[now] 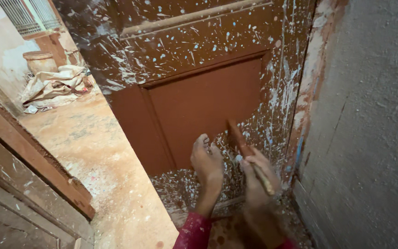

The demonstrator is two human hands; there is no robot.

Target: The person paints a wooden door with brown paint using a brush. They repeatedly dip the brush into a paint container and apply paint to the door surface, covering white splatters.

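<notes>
- I look down at a rough room under work: a sandy concrete floor (102, 157), a grey plastered wall (374, 115) on the right, and a wooden door (194, 97) in front of me.
- The door is covered with white paint splashes; its recessed panel and the part left of it already carry fresh red-brown paint.
- My right hand (259, 177) is closed around a paintbrush (247, 154). The hand is blurred, and the bristle end touches the door at the right edge of the panel.
- My left hand (207, 163) is open, the fingers together, and lies flat on the lower door.
- I judge the step to be coating the door; the speckled strip on the right and the bottom rail are not yet covered.
- The next move calls for careful strokes close to the door frame (307, 92), because the wall stands just beside it.
- Well apart, at the far left, I see crumpled sacks (56, 87), a round clay-coloured pot (40, 60), and nearer a wooden plank (28, 152); none of them blocks my hands.
</notes>
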